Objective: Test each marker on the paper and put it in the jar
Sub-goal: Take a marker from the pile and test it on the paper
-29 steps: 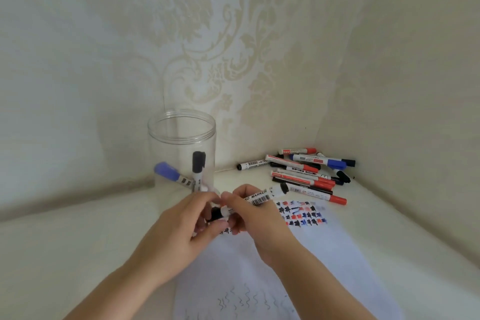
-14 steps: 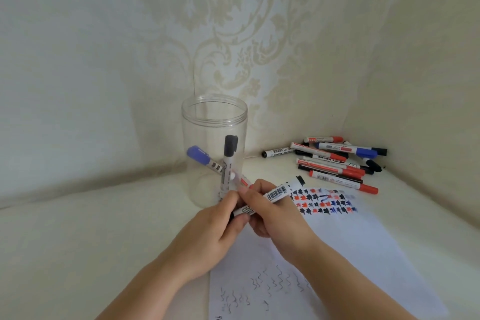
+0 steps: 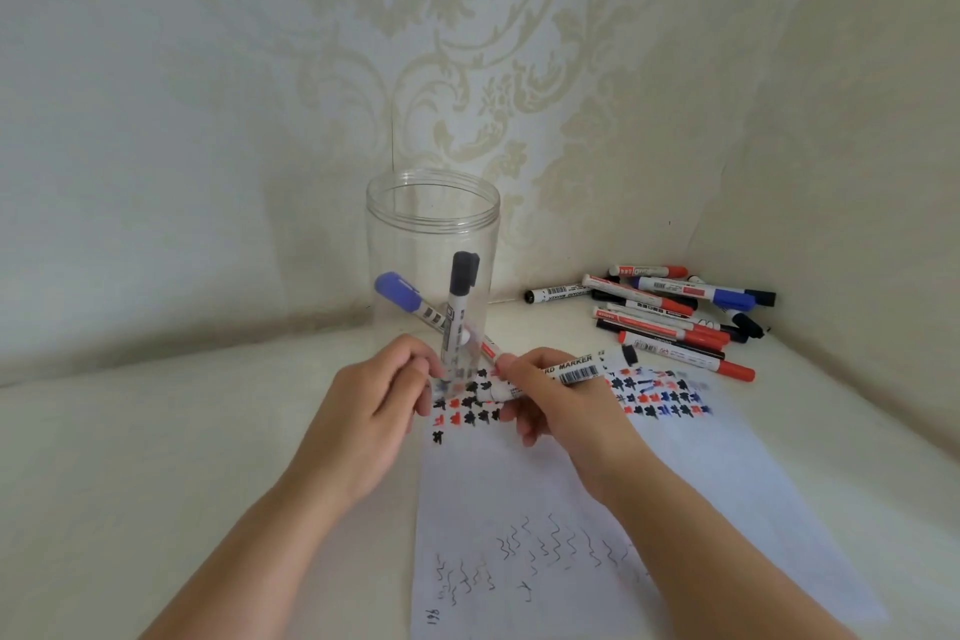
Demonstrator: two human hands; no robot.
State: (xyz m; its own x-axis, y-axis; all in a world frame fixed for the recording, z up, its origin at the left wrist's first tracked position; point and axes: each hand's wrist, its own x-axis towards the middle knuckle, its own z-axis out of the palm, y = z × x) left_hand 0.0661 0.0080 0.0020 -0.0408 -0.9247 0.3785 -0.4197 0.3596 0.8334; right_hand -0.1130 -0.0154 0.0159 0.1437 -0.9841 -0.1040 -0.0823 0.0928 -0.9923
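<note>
A person sits at a pale tabletop (image 3: 156, 457) tucked into the corner of a room, both bare arms reaching forward. The right hand (image 3: 561, 411) is closed around a white marker (image 3: 566, 373), gripping it like a pen with its printed barrel slanting up and to the right. The writing end points down-left toward the paper (image 3: 597, 494), but fingers hide the tip, so I cannot tell whether it touches. The left hand (image 3: 374, 411) is loosely curled just beside it, fingertips near the tip end; it may be holding the cap, though that is hidden.

This looks like the testing step: the marker hovers over rows of small red, black and blue marks near the top of the sheet. Thin squiggles lie lower down. Next, I would judge, the marker needs a short stroke on a bare patch, its cap pressed back on, then a lift over the rim of the jar (image 3: 432, 244).

That clear jar stands upright just behind the hands and holds a black-capped marker (image 3: 460, 307) and a blue-capped marker (image 3: 410, 301), leaning against each other. A pile of markers (image 3: 670, 317) waits to the right, near the wall, with a loose black cap (image 3: 629, 355) on the sheet's top edge.

Cream wallpaper (image 3: 467, 68) with a faint scrolling pattern covers both walls.
</note>
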